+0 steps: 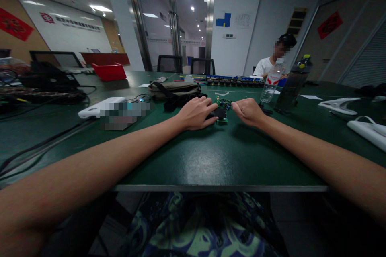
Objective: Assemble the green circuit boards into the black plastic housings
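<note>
My left hand [197,113] lies low over the table, its thumb and fingers closed about a small black part with a green circuit board [222,120] at its end. Much of that part is hidden under the palm. Just to the right, my right hand [249,112] is curled up with thumb and forefinger pinched. Whatever is between those fingertips is too small or hidden to name. Between and behind my hands sits a small pile of green pieces [223,103], too fine to make out singly.
On the dark green table [193,160], a grey bag [177,90] lies behind my left hand, with a white device [101,106] further left. A water bottle [271,84] and a dark bottle [292,86] stand beyond my right hand. A person [271,62] sits across the table.
</note>
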{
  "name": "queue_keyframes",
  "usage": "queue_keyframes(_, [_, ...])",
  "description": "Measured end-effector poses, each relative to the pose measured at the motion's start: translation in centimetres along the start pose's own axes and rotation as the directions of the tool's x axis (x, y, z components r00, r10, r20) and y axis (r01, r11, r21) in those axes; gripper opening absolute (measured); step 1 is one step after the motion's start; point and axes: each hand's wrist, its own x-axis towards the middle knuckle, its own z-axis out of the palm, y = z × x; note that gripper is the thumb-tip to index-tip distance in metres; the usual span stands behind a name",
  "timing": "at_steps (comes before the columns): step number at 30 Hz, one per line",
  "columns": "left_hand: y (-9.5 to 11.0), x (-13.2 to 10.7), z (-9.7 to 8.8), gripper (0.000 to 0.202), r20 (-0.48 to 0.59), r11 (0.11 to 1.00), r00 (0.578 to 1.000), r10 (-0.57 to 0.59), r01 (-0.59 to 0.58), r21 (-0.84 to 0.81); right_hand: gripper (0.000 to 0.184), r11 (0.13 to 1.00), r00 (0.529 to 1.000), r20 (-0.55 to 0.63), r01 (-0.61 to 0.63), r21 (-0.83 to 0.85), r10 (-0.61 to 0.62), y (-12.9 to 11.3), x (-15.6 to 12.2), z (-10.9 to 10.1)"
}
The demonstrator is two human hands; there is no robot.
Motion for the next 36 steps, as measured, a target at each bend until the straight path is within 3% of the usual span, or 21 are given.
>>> queue_keyframes(4, [0.0,0.0,-0.1,0.043,0.007,1.000,1.000,-0.003,0.003,-0.007,0.057,0.999,0.998,0.049,-0.033,0.025,0.032,-0.2,0.1,-0.1])
queue_keyframes(10, [0.0,0.0,-0.2,0.041,0.013,1.000,1.000,-0.007,0.007,-0.008,0.032,0.998,0.999,-0.012,-0.041,0.041,0.042,0.0,0.0,0.5])
queue_keyframes(15, [0.0,0.0,0.0,0.044,0.004,1.000,1.000,0.001,-0.001,0.006,0.043,0.980,0.996,0.013,0.088,0.176,-0.092,0.1,-0.3,0.7])
queue_keyframes(19, [-0.1,0.0,0.1,0.043,0.004,1.000,1.000,-0.003,0.003,-0.003,0.040,0.956,0.984,-0.063,0.179,0.233,-0.169,0.1,-0.2,0.9])
queue_keyframes(23, [-0.1,0.0,0.1,0.042,0.007,1.000,1.000,-0.003,0.003,-0.011,0.029,0.969,0.987,-0.097,0.146,0.199,-0.128,0.2,-0.1,1.1])
queue_keyframes(36, [0.0,0.1,0.1,0.044,0.003,1.000,1.000,-0.004,0.004,-0.012,0.030,0.993,0.990,-0.136,0.045,0.106,-0.030,0.6,-0.1,0.6])
